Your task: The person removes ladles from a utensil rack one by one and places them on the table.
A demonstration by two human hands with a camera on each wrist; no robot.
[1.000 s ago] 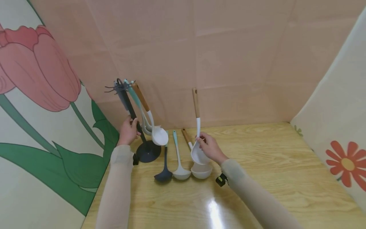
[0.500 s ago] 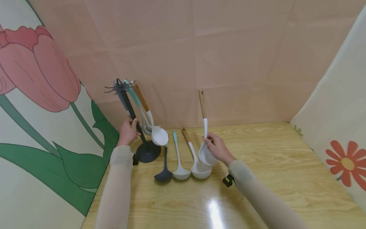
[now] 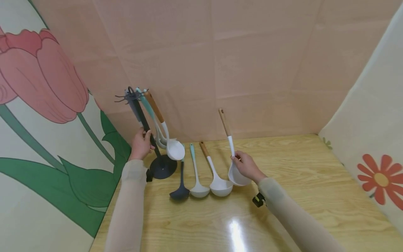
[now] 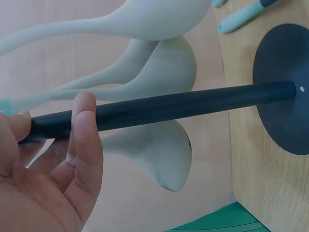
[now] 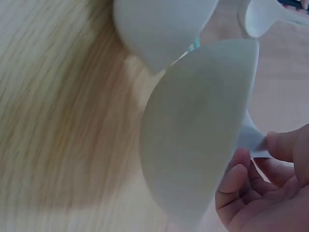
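Note:
At the left, my left hand (image 3: 140,144) grips the black pole (image 4: 183,106) of a utensil stand, whose round base (image 3: 163,167) is on the table. A white ladle with a wooden handle (image 3: 176,149) hangs there beside teal-handled utensils. My right hand (image 3: 248,167) pinches the white neck of another wooden-handled ladle (image 5: 198,125), just above its bowl. Its handle leans up and to the left. Whether that bowl touches the table cannot be told. Close on its left lies a similar white ladle (image 3: 221,188) with a brown handle.
Further left on the table (image 3: 299,182) lie a teal-handled pale ladle (image 3: 199,191) and a dark ladle (image 3: 179,193), in a row with the white one. A pink backdrop (image 3: 258,70) rises behind. Wire hooks (image 3: 130,96) spread from the stand's top.
My right hand has moved the ladle right and slightly down, from above the brown-handled one to beside it. Its handle has tipped left. My left hand has stayed on the stand.

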